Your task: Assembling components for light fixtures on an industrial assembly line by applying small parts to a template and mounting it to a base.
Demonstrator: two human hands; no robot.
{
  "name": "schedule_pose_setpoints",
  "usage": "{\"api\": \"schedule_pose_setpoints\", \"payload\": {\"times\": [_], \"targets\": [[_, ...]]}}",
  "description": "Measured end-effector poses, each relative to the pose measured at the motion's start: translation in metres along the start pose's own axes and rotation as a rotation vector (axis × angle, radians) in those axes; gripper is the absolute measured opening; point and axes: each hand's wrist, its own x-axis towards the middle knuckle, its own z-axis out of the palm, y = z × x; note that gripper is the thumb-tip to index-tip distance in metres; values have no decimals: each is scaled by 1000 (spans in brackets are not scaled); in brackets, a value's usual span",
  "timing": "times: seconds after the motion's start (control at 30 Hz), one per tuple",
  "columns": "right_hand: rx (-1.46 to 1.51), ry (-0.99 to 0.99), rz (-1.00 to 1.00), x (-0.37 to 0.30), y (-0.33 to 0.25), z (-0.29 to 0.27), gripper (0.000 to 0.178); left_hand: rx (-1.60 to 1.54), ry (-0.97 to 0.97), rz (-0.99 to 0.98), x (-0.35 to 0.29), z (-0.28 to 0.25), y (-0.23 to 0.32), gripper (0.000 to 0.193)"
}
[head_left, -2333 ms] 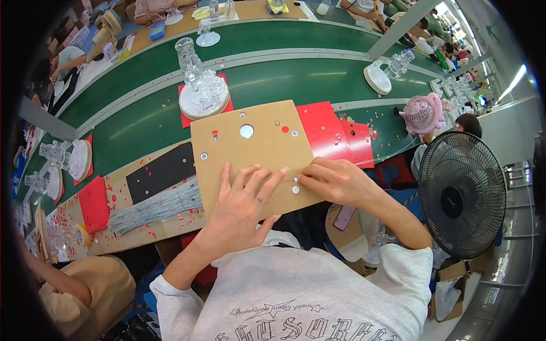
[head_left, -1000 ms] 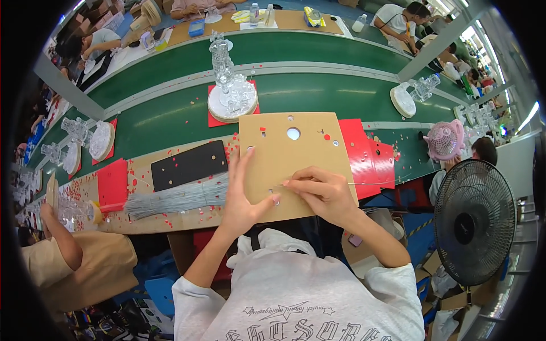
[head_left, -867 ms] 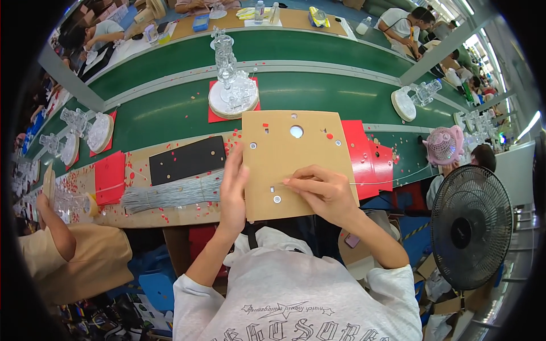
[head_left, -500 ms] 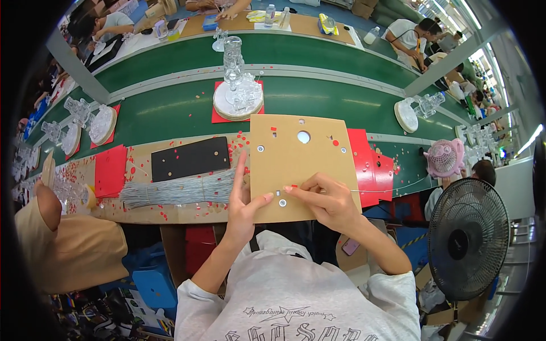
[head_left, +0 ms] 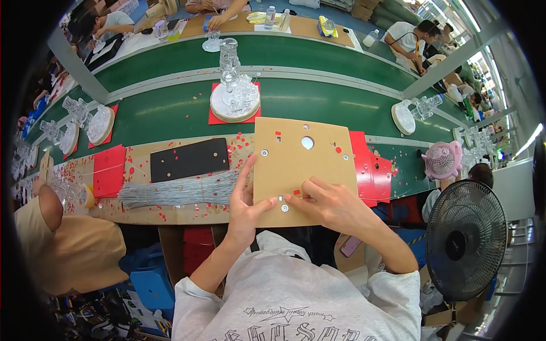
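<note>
A tan cardboard panel [head_left: 307, 170] with a round hole, small slots and ringed holes is tilted up in front of me. My left hand [head_left: 245, 211] grips its left edge, fingers behind and thumb on the face beside a small slot near the bottom. My right hand [head_left: 327, 203] lies over the lower middle of the panel, fingers curled, fingertips at that same slot. Whatever is pinched there is too small to make out. A red scrap [head_left: 296, 192] sits on the panel just above these fingertips.
Left of the panel lie a bundle of grey wire ties [head_left: 176, 192], a black sheet [head_left: 189, 159] and red sheets [head_left: 109, 170]. More red sheets [head_left: 372, 170] lie to the right. Clear plastic assemblies on round bases [head_left: 235, 108] stand along the green conveyor [head_left: 307, 102]. A black fan [head_left: 466, 238] stands right.
The panel has shifted slightly right and down with both hands. My right fingers have curled closer around the lower slot. Across the conveyor, another person's hand has moved onto a clear assembly.
</note>
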Motion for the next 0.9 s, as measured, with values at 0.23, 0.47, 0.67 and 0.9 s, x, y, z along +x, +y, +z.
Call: {"api": "schedule_pose_setpoints", "payload": {"times": [0.23, 0.47, 0.67, 0.9], "targets": [[-86, -52, -110, 5, 3, -2, 49, 28, -19, 37, 0, -5, -8, 93], [8, 143, -141, 0, 11, 13, 46, 82, 12, 97, 1, -10, -15, 84], [-83, 155, -203, 3, 8, 16, 38, 111, -13, 99, 2, -5, -15, 80], [96, 254, -120, -7, 20, 21, 44, 111, -22, 125, 3, -8, -13, 78]]}}
